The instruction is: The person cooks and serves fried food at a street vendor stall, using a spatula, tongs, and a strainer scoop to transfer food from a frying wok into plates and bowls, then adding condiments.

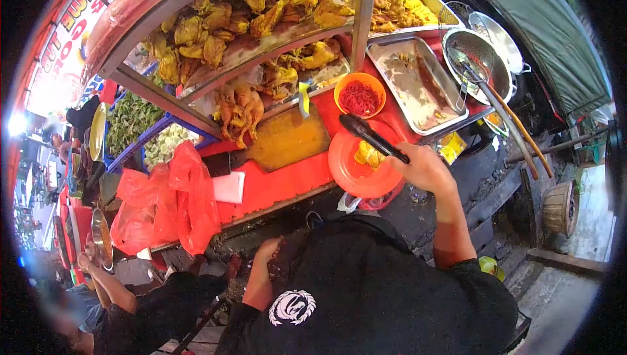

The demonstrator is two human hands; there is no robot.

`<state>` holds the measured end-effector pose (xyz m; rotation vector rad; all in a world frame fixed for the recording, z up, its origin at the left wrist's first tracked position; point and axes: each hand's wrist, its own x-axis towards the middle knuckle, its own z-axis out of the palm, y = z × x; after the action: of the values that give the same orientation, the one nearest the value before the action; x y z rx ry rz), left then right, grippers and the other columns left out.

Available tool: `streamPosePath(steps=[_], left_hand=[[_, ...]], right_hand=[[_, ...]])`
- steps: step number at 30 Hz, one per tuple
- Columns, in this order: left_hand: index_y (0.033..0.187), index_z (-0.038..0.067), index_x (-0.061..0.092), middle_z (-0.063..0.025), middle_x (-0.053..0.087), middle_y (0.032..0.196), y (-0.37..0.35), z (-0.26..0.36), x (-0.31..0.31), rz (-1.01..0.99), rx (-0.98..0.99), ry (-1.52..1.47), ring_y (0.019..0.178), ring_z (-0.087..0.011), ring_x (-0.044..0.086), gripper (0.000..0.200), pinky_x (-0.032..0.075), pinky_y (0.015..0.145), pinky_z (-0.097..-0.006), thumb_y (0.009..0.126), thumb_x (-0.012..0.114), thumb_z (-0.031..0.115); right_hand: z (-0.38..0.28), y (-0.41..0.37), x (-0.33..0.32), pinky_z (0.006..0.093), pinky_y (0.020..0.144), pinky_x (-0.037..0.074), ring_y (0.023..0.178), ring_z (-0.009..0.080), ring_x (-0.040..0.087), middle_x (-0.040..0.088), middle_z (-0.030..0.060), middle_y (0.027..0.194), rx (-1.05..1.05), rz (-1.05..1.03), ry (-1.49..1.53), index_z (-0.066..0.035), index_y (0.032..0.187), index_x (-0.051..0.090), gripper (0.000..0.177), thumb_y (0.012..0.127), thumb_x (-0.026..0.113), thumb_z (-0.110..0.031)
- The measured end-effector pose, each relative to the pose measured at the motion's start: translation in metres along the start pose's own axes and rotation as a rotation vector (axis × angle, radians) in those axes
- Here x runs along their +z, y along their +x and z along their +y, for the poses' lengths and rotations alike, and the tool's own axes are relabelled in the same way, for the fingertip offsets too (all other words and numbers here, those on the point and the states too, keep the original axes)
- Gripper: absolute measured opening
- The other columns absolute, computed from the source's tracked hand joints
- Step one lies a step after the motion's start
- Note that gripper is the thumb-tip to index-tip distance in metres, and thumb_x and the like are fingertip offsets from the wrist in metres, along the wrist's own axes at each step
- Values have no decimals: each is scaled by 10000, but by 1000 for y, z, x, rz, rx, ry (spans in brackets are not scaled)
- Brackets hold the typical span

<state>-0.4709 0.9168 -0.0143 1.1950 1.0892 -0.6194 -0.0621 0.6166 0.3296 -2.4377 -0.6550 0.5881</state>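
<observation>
- Clearly, the right hand (423, 167) has its grip closed around a black-handled tool (372, 135) above the red plate (349, 173).
- On that plate, at the edge of the counter (287, 186), lies yellow food (369, 155).
- The left hand (268, 249) is near the dark shirt (392, 290); I can't tell its grip.

Grn tarp (535, 28) R, brt light (17, 124) L

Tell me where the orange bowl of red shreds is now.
In the head view, the orange bowl sits in the upper half, slightly right of centre, just above the coral-red plate and left of the metal tray.
</observation>
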Motion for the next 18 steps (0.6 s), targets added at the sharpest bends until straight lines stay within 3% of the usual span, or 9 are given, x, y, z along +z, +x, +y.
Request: streamPosePath(steps=[6, 10, 11, 13, 15, 16, 18], left_hand=[[1059, 96, 681, 15, 530, 659, 8, 10, 1, 2, 107, 122, 556, -121, 459, 411, 378, 504, -294, 929, 530, 456], [1055, 102, 683, 9, 552, 671, 5, 23, 0, -39, 220, 380, 571, -127, 479, 391, 396, 515, -299, 930, 531, 440], [1056, 95, 683, 4, 571, 703, 10, 35, -3, -146, 167, 544, 591, -127, 493, 390, 413, 541, -301, 938, 520, 428], [1050, 88, 683, -12, 638, 807, -19, 94, 2, -360, 153, 766, 669, -129, 543, 357, 465, 631, -302, 938, 519, 385], [1025, 65, 676, -17, 648, 846, -77, 163, 26, -279, 467, 768, 708, -122, 562, 356, 481, 667, -298, 956, 510, 372], [960, 36, 667, -73, 675, 834, -84, 185, 32, -226, 613, 723, 748, -159, 620, 322, 489, 676, -329, 931, 559, 339], [943, 26, 639, -76, 628, 757, -76, 221, 50, -16, 882, 573, 692, -158, 576, 276, 465, 651, -330, 924, 591, 297]], right_hand=[[-22, 27, 12, 479, 736, 526, 795, 384, 659, 672, 205, 803, -143, -52, -577, -11, 929, 653, 396, 834, 618, -393], [-50, 36, -13, 491, 769, 503, 842, 393, 644, 658, 225, 836, -167, -61, -651, -33, 1034, 637, 414, 811, 638, -382], [-49, 31, -25, 463, 759, 522, 839, 377, 656, 667, 218, 818, -173, -13, -623, -27, 929, 654, 363, 800, 624, -365], [-42, 24, -48, 477, 788, 505, 868, 414, 633, 654, 251, 837, -67, 61, -508, 16, 914, 631, 411, 826, 617, -385], [-24, 25, -60, 483, 792, 500, 867, 430, 625, 647, 264, 827, 20, 120, -496, 39, 921, 625, 450, 844, 608, -404], [1, 34, -54, 487, 813, 494, 890, 446, 614, 639, 284, 862, 88, 229, -481, 72, 951, 613, 512, 857, 598, -430], [52, 56, -32, 490, 834, 487, 913, 463, 603, 631, 305, 898, 154, 334, -467, 105, 981, 600, 573, 869, 589, -457]])
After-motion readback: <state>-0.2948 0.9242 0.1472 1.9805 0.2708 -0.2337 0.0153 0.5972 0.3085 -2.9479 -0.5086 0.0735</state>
